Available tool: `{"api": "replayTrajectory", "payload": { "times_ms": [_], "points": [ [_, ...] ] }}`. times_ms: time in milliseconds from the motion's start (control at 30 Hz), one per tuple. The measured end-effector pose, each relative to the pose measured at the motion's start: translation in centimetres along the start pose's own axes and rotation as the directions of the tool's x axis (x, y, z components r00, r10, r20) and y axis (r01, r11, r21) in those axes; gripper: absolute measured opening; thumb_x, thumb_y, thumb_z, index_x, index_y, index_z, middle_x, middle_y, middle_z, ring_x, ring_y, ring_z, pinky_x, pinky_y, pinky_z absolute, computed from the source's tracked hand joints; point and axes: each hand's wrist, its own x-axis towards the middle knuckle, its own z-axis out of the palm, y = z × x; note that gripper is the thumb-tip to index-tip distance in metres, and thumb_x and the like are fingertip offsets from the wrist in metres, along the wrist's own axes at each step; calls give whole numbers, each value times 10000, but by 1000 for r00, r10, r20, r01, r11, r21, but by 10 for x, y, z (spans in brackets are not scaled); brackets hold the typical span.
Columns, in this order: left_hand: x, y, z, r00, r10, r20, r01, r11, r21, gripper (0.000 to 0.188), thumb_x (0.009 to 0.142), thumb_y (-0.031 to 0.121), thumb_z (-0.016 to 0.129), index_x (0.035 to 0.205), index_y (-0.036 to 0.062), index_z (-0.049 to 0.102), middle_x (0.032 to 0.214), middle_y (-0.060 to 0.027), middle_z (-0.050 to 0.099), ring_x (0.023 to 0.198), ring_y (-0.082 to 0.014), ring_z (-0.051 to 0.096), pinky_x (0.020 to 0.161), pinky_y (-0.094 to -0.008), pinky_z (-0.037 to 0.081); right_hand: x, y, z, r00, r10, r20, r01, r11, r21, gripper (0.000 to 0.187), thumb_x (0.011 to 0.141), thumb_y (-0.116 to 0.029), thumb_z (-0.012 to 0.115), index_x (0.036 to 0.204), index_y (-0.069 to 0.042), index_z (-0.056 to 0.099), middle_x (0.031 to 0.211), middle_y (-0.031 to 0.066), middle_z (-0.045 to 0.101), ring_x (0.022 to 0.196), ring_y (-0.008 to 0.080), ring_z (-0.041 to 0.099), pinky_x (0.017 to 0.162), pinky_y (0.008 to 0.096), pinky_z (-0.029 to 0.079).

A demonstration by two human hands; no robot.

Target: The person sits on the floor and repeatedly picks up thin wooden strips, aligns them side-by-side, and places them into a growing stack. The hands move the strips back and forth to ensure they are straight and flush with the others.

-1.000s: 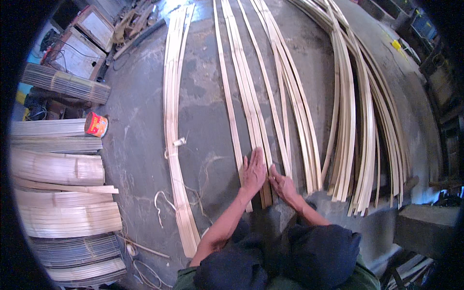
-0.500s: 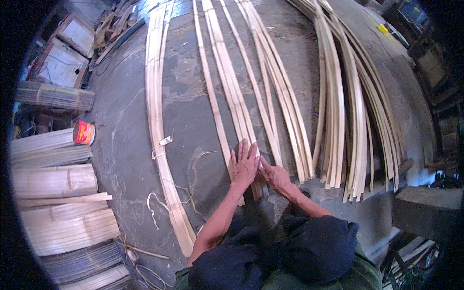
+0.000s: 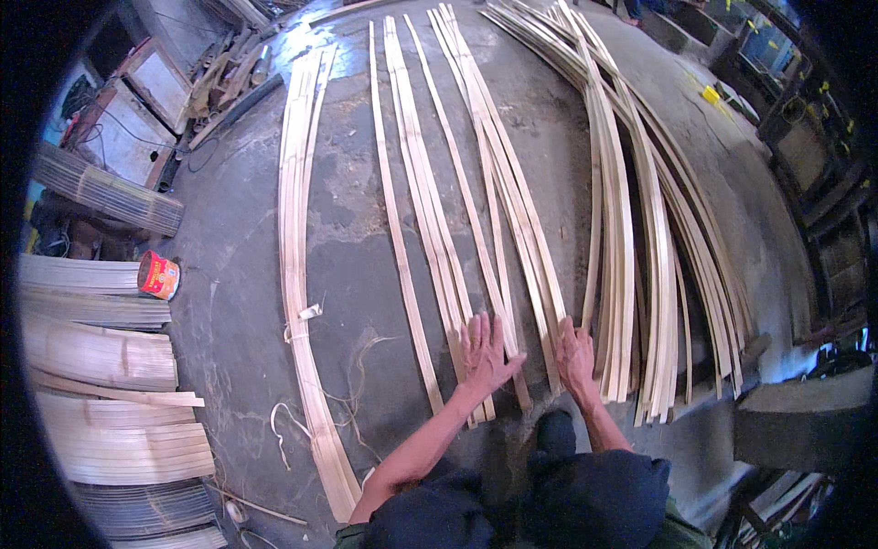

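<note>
My left hand [image 3: 485, 355] lies open, fingers spread, over the near ends of a narrow group of pale bamboo strips [image 3: 439, 242] and a single strip [image 3: 465, 201] on its right. My right hand [image 3: 576, 361] is at the near end of another group of bamboo strips [image 3: 519, 215], its fingers bent together at that group's right edge. The fingertips are partly hidden. All these strips lie lengthwise on the floor, running away from me. A lone strip [image 3: 398, 242] lies to the left of my left hand.
Thicker heaps of strips [image 3: 622, 274] fan out at right beside a dark block [image 3: 805, 416]. At left lies a long tied bundle [image 3: 293, 210], with loose ties [image 3: 279, 425] near it. Slatted stacks [image 3: 119, 439] and a red tin [image 3: 159, 275] line the left side of the concrete floor [image 3: 229, 302].
My hands were close together on the middle group. The right hand has moved right to the neighbouring group; the left has shifted slightly right. The view has tilted, so the strips' far ends show.
</note>
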Motion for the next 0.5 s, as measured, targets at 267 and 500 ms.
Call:
{"api": "replayTrajectory", "payload": {
  "times_ms": [267,500],
  "points": [
    [12,-6,8,993,61,103,-66,997,39,994,762,481,689,1458,-90,268,1512,-278,292,1462,-367,188,1194,-549,42,8,0,-22,992,123,3,-115,922,369,552,870,-93,618,1389,3,456,1003,238,606,785,339,612,717,426,502],
    [9,-12,-5,991,-18,133,26,998,-61,936,788,408,686,1478,-64,265,1544,-257,266,1473,-345,186,1205,-506,53,0,-25,6,999,-44,17,32,888,458,407,920,-163,610,1286,3,547,920,169,596,831,230,608,740,353,507]
  ]
}}
